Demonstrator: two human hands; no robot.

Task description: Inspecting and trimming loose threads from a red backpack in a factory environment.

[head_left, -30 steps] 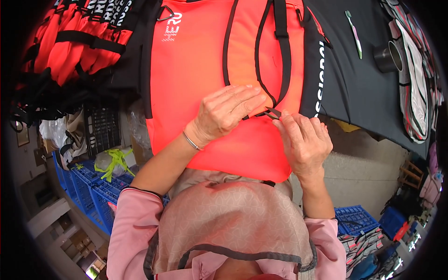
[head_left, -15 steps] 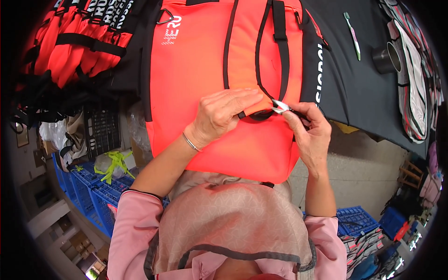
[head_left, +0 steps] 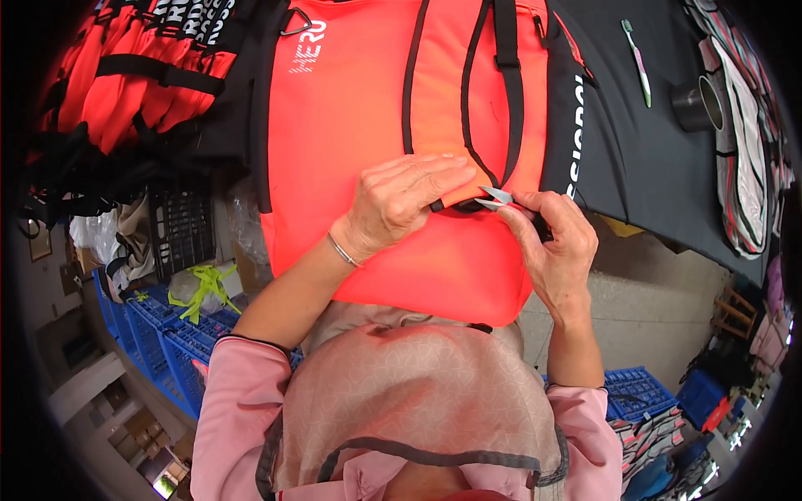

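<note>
A bright red-orange backpack with black side panels lies in front of me, its lower end over my lap. My left hand is closed on the lower end of the padded shoulder strap, thumb out of sight underneath. In my right hand is a pair of thread snips; its two pale blades stand apart, pointing left at the black-edged strap end. The snips' handle is mostly hidden by my fingers. A narrow black webbing strap runs up from that spot.
A stack of red bags lies at the far left. On the dark table cover at right are a toothbrush, a dark cylindrical cup and a grey-white bag piece. Blue crates stand low at left.
The snips' blades have spread wider and shifted slightly left and down. My right hand moved slightly lower, while my left hand stays on the strap end. The backpack shifted slightly.
</note>
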